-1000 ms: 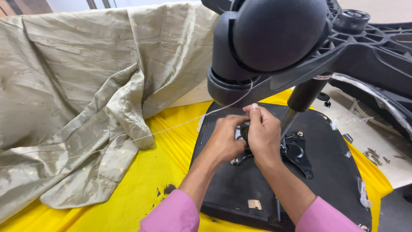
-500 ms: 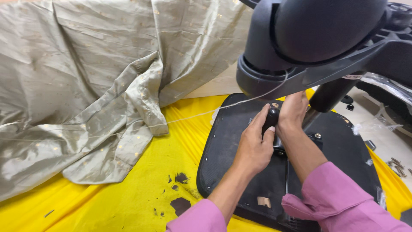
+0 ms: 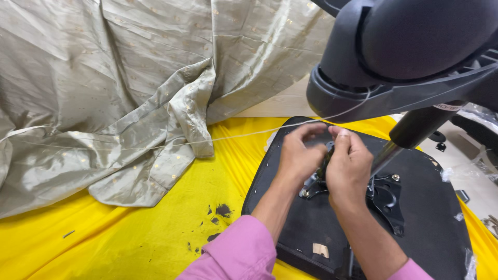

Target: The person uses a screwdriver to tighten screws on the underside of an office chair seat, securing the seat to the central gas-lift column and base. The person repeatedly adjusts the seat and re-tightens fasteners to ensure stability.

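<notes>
Pink sleeves [image 3: 236, 249] nearest me, my left hand [image 3: 296, 155] and right hand [image 3: 348, 166] side by side, fingers pinched on a small dark part [image 3: 326, 154] above the mechanism [image 3: 384, 197] on the upturned seat [image 3: 430, 207], yellow sheet [image 3: 129, 233] under it, chair base [image 3: 404, 46] above, grey-green cloth [image 3: 114, 88] beyond.

I see a crumpled sheet of pale olive-grey silky cloth [image 3: 119, 93] heaped across the left, lying on a bright yellow floor covering [image 3: 129, 238] with dark smudges [image 3: 220, 211]; even light falls throughout.
</notes>
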